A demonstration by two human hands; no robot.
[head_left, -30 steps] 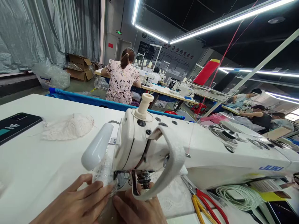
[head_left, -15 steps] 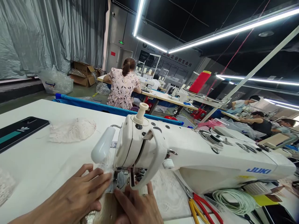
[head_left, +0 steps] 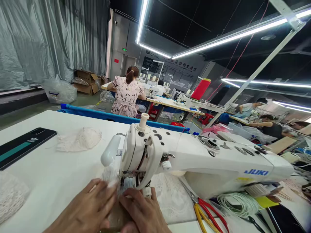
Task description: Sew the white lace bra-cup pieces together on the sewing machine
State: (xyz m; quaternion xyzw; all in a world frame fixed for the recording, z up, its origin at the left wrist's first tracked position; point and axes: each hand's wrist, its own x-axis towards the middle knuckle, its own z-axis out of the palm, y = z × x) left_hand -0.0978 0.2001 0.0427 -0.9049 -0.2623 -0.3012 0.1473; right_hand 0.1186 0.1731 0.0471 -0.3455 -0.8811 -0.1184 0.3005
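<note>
A white JUKI sewing machine [head_left: 201, 155] stands before me, its needle area partly hidden by my fingers. Sheer white lace fabric [head_left: 110, 173] lies bunched at the left of the presser foot. My left hand [head_left: 87, 207], slightly blurred, presses its bent fingers together on this lace. Close beside the presser foot, my right hand [head_left: 145, 210] has its fingers curled over the edge of the work; most of what they grip is hidden. More white lace [head_left: 172, 197] is spread under the machine arm. To its right lie scissors [head_left: 209, 213] with red and yellow handles.
On the left of the white table [head_left: 65, 174] are a black phone [head_left: 29, 142], a cream lace piece [head_left: 81, 139] and another lace piece [head_left: 12, 195]. Coiled pale cord [head_left: 239, 205] sits at right. Beyond the blue cloth edge [head_left: 97, 115], people work at other machines.
The view has shifted slightly, so the machine appears a little further left. Both hands stay at the presser foot; the left has moved slightly and is more blurred.
</note>
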